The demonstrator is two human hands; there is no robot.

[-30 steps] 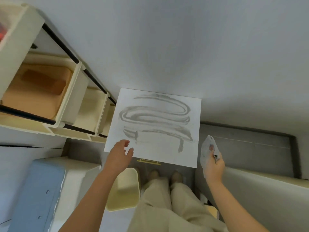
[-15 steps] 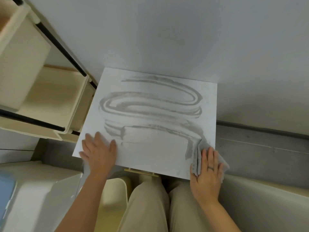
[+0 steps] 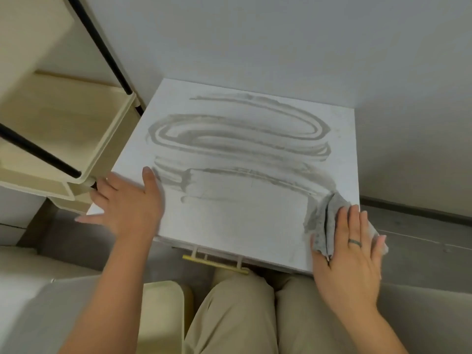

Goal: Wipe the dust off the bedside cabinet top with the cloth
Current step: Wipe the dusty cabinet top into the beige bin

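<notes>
The white bedside cabinet top carries grey looping dust streaks across its far and middle parts. My right hand lies flat on a crumpled grey cloth, pressing it onto the top's near right corner. The cloth pokes out past my fingers on both sides. My left hand rests flat with fingers spread on the near left corner, holding nothing. A drawer handle shows just below the front edge.
A cream shelf rack with black rods stands close on the left, touching the cabinet's left side. A grey wall rises behind. My knees in beige trousers and a cream bin are in front.
A second ago my right hand held the cloth in the air beside the cabinet. It has come down and pressed the cloth on the near right corner; my left hand has settled on the left corner.
</notes>
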